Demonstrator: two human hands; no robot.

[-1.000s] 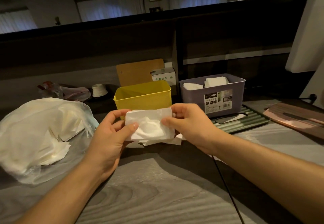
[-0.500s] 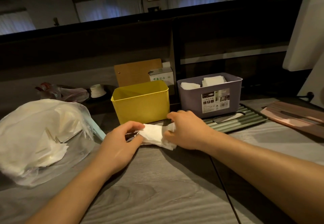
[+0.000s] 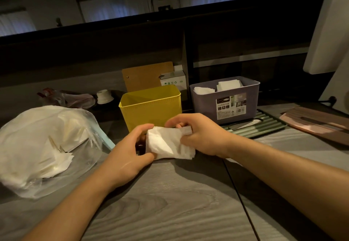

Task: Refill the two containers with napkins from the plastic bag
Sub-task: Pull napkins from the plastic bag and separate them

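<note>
- Both hands, the left hand point(image 3: 130, 152) and the right hand point(image 3: 200, 135), have their fingers curled around the napkin stack point(image 3: 168, 144), low over the worktop point(image 3: 170, 203).
- Square its edges, then lower it upright into the near yellow container point(image 3: 151, 106).

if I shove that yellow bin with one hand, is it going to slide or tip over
The yellow bin looks like thin plastic, and what shows of its inside looks empty, so it is probably light and would likely slide on the smooth wood-grain table. It stands fairly tall for its base, so a push near the rim might tip it; pushing low seems safer.
</note>
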